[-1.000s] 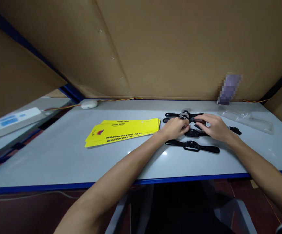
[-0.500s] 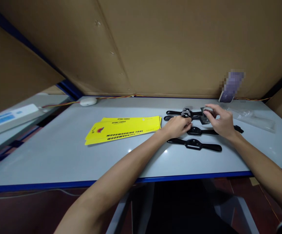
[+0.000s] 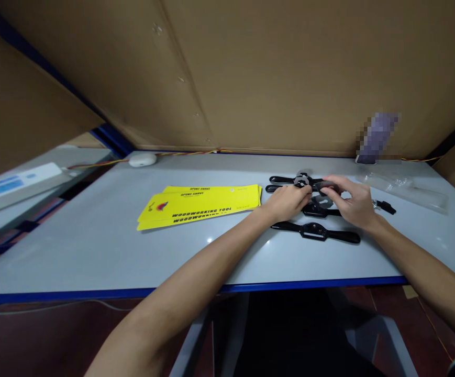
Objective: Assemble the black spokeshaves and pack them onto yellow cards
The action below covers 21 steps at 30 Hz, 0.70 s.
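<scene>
Several black spokeshaves lie on the grey table (image 3: 93, 246), right of centre. My left hand (image 3: 288, 201) is closed in a pinch on the middle of one spokeshave (image 3: 290, 183) near the back. My right hand (image 3: 351, 201) is closed on a small dark metal part (image 3: 326, 187), holding it over that same tool's centre. Another spokeshave (image 3: 315, 231) lies bare in front of both hands, and a further spokeshave (image 3: 321, 211) is partly hidden under my right hand.
Yellow packaging cards (image 3: 201, 204) printed "WOODWORKING TOOL" lie left of the tools. Clear plastic bags (image 3: 408, 188) sit at the back right. A white round device (image 3: 143, 159) with a wire rests at the back left. Cardboard walls enclose the table.
My right hand lifted a small metal part from the tools, raised it towards the back right, then brought it down again to the spokeshave under my left hand.
</scene>
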Each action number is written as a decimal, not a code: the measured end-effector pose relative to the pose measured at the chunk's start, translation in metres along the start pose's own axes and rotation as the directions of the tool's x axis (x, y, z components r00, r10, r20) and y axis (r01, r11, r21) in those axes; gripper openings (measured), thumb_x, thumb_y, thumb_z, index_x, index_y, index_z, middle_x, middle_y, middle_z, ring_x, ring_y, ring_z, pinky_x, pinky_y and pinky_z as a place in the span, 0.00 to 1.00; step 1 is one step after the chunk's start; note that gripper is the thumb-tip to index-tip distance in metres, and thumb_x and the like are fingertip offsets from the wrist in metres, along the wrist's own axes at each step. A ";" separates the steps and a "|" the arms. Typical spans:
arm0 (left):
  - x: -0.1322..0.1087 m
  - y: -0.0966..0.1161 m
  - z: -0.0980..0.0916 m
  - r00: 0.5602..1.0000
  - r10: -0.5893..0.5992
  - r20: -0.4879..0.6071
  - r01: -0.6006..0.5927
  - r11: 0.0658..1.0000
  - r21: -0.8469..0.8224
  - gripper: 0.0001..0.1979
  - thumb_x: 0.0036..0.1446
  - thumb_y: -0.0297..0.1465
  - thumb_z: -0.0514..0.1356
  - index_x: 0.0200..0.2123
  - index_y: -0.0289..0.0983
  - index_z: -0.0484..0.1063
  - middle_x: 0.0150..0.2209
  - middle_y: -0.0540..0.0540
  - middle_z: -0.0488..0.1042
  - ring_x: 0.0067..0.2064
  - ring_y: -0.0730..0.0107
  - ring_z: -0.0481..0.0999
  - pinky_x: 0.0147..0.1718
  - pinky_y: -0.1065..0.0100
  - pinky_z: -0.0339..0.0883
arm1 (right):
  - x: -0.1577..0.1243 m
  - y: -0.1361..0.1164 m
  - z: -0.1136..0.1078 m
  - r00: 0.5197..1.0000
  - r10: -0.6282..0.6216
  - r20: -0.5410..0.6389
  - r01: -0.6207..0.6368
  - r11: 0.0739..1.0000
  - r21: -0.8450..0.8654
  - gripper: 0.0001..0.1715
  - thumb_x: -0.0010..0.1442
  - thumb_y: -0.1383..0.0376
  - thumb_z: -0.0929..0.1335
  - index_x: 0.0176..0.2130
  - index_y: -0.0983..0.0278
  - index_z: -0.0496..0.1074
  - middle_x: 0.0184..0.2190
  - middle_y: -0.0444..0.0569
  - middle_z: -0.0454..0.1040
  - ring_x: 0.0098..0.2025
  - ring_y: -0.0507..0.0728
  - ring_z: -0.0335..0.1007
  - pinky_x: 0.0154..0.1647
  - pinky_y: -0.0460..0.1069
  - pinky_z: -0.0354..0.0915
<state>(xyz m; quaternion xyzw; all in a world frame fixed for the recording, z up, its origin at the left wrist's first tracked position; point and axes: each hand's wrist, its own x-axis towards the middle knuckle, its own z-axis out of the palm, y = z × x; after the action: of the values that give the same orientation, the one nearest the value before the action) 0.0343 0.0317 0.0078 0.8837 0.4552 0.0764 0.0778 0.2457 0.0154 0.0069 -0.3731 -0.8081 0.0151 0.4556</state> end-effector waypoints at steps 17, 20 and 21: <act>0.000 -0.003 -0.001 0.998 0.056 0.013 -0.056 0.998 -0.016 0.17 0.76 0.35 0.44 0.51 0.38 0.71 0.42 0.40 0.81 0.44 0.52 0.82 0.43 0.57 0.72 | 0.009 0.004 -0.012 0.999 -0.051 0.003 0.051 0.998 -0.029 0.10 0.71 0.62 0.66 0.43 0.59 0.77 0.32 0.45 0.83 0.29 0.55 0.79 0.33 0.49 0.70; 0.001 -0.002 -0.001 0.998 0.055 0.006 -0.055 0.998 -0.024 0.18 0.76 0.36 0.44 0.49 0.38 0.72 0.41 0.40 0.81 0.43 0.52 0.82 0.43 0.57 0.72 | 0.010 0.004 -0.016 0.992 0.008 0.125 0.001 0.997 -0.074 0.13 0.71 0.60 0.64 0.43 0.60 0.78 0.35 0.47 0.83 0.31 0.55 0.78 0.34 0.50 0.67; 0.000 -0.002 -0.002 0.999 0.053 0.004 -0.053 0.998 -0.027 0.18 0.76 0.36 0.44 0.49 0.38 0.72 0.42 0.39 0.81 0.43 0.51 0.82 0.43 0.57 0.72 | 0.010 0.004 -0.017 0.980 0.037 0.195 -0.017 0.995 -0.101 0.14 0.71 0.59 0.64 0.44 0.59 0.78 0.35 0.47 0.83 0.32 0.56 0.77 0.34 0.50 0.66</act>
<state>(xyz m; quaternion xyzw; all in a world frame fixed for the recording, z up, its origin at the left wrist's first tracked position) 0.0326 0.0333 0.0090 0.8945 0.4302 0.0827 0.0888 0.2577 0.0192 0.0232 -0.4028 -0.8438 0.0182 0.3542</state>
